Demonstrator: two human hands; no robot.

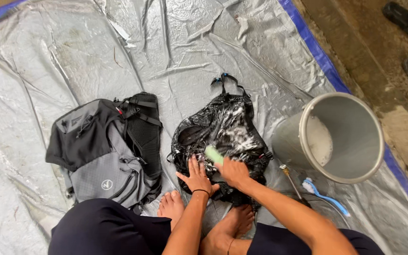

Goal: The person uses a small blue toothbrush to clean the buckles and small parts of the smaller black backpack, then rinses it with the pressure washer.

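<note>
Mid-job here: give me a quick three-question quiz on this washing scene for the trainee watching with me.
1. True or false: the right hand holds a green brush against the soapy black backpack.
2. What does the left hand do? A) lifts the bucket B) presses flat on the soapy black backpack C) holds the toothbrush
3. Fill in: the grey bucket stands ____ (upright / tilted).

Key: 1 true. 2 B. 3 tilted; it leans with its mouth towards the camera, beside the blue toothbrush on the silver tarp. The grey backpack lies untouched.
</note>
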